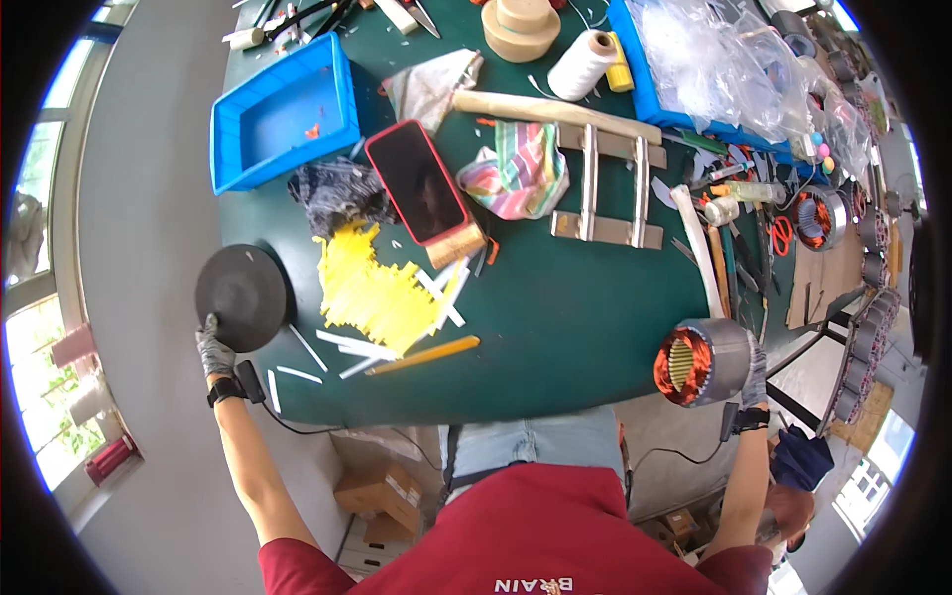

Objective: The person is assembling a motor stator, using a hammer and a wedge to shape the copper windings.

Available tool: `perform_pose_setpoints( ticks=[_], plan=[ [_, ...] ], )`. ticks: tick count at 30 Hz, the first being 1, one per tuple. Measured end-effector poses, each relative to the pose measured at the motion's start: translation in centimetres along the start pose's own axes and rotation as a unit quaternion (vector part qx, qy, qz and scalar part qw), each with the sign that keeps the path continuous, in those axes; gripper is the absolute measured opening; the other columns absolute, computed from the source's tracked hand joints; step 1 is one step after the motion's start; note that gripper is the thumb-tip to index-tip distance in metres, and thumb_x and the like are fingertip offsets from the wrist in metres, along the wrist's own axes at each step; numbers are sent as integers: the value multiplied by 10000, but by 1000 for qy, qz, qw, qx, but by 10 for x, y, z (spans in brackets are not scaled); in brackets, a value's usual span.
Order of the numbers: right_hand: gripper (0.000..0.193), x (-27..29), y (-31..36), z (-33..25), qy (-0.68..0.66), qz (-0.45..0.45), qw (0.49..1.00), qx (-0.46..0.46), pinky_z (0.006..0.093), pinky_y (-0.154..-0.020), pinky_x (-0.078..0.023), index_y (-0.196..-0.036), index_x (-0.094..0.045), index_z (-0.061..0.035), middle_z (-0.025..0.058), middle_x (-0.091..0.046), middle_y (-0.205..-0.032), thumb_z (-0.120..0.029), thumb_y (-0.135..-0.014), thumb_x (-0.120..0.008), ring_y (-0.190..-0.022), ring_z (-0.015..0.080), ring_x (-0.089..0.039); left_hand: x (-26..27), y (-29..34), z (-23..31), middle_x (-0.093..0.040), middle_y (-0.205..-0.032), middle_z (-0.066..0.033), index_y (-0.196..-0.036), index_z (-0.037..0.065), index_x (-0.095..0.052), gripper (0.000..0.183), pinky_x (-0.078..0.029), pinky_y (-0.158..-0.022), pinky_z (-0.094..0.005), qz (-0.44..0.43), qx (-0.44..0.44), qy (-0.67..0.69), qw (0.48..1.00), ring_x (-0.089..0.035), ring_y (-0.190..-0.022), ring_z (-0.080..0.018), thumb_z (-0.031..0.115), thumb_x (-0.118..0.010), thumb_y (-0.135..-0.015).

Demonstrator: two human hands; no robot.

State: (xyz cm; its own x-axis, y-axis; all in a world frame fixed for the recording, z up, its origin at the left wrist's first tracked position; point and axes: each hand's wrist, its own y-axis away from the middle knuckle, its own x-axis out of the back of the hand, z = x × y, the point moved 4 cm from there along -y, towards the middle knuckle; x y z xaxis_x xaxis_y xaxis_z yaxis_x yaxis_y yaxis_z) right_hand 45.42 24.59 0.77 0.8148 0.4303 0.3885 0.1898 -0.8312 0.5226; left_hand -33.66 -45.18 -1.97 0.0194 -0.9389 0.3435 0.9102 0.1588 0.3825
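My left hand (214,351), in a grey glove, grips the near rim of a round black disc (241,297) at the table's left edge. The thumb lies on its top face; the other fingers are hidden below. At the right front edge, a motor stator (722,359) lies on its side, its orange copper windings and yellow slot pieces facing left. Against its right end my right hand (756,373), also gloved, is closed; its fingertips are partly hidden. Between the hands, yellow strips (377,293) are piled near several white strips (352,347) and a yellow stick (426,354).
Behind the strips lie a red-edged phone (418,183) on a wooden block and a blue tray (337,94). A metal frame (615,188), striped cloth (516,171) and thread cone (581,67) sit mid-table. Tools and another stator (819,218) crowd the right side.
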Motion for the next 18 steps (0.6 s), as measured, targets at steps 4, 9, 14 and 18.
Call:
perform_pose_setpoints(
  ticks=[4,9,14,18],
  plan=[
    [401,-25,12,-23,27,-4,1000,2,294,-846,-470,-1221,-517,-45,62,-582,-1104,-318,-960,-383,-963,152,-561,-29,140,55,-551,-1091,-108,-1258,53,-386,518,-480,-826,-370,-57,-5,83,995,-546,-992,-218,156,-655,-827],
    [384,-22,-9,-4,208,-40,961,176,272,-790,-471,-1183,-553,-25,45,-610,-1008,-299,-958,-407,-882,124,-563,-168,328,20,-484,-1219,-73,-1336,84,-364,521,-415,-936,-330,-153,89,82,981,-484,-1070,-191,37,-555,-854],
    [416,-40,24,-35,61,-151,979,123,271,-674,-460,-1092,-589,-33,12,-614,-880,-392,-941,-445,-775,92,-539,-313,434,-53,-536,-1104,-68,-1203,0,-405,419,-430,-880,-291,-330,133,136,924,-516,-998,-156,14,-589,-827],
    [431,-21,27,27,-146,-251,955,-61,327,-881,-424,-1207,-530,-77,13,-581,-1125,-383,-904,-506,-1028,136,-540,-372,452,-75,-552,-1088,-107,-1178,-7,-435,407,-434,-886,-318,-363,71,-60,927,-541,-986,-206,81,-614,-823]
  ],
)
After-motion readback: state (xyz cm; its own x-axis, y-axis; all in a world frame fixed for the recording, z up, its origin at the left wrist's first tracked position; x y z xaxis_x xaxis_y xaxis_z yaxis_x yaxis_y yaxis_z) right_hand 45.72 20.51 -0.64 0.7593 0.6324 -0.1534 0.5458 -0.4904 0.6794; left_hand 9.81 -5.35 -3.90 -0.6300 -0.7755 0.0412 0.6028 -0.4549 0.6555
